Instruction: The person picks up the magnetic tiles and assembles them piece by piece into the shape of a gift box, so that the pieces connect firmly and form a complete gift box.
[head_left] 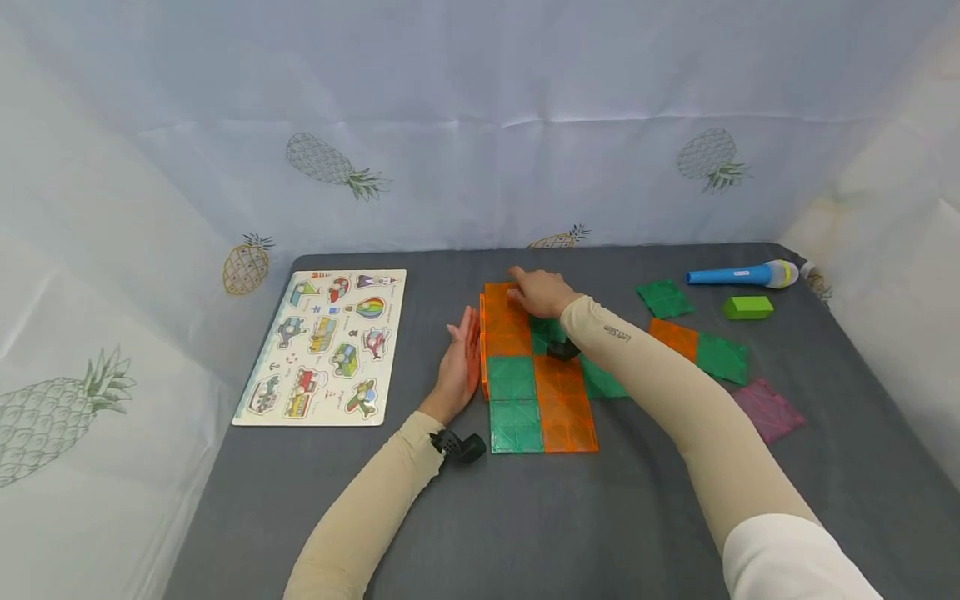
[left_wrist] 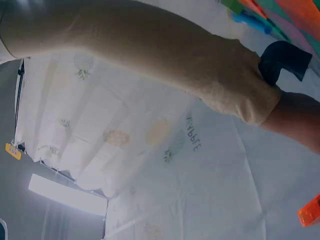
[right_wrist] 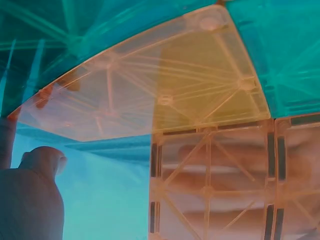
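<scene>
Square see-through magnetic tiles, orange [head_left: 566, 400] and green [head_left: 516, 425], lie joined flat on the table. Along their left side, orange tiles [head_left: 483, 346] stand upright; the right wrist view shows these orange tiles [right_wrist: 210, 185] with fingers visible through them. My left hand [head_left: 455, 367] rests its straight fingers against the outer face of that upright row. At the far end, my right hand [head_left: 546, 293] reaches over the flat tiles, thumb and forefinger extended near the far orange tile [head_left: 506, 321]. In the right wrist view, a fingertip is close to a tilted-looking orange tile [right_wrist: 200, 75].
A wooden picture puzzle board [head_left: 322, 350] lies at left. On the right are a loose green tile [head_left: 664, 298], an orange tile [head_left: 672, 337] beside a green one [head_left: 722, 358], a purple tile [head_left: 768, 410], a green block [head_left: 747, 308] and a blue toy microphone [head_left: 738, 274].
</scene>
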